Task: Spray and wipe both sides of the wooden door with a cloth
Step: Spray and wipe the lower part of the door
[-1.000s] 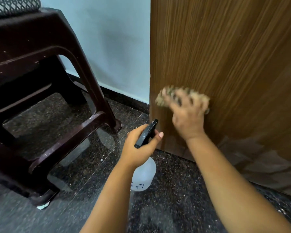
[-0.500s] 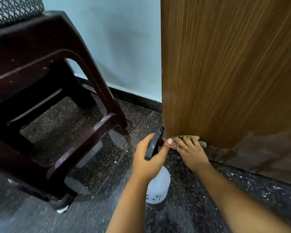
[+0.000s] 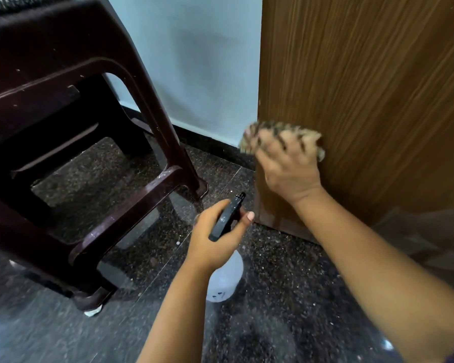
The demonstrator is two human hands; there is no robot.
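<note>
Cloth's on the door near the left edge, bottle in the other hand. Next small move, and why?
Probably drag the cloth down toward the bottom corner: the right hand presses it on the wooden door above a strip that looks streaked. The left hand holds the spray bottle idle, off the door.

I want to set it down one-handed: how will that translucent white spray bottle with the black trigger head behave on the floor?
The translucent white spray bottle looks rigid and probably light. Its round body may roll if laid flat. The polished dark stone floor looks slick, so it could slide.
</note>
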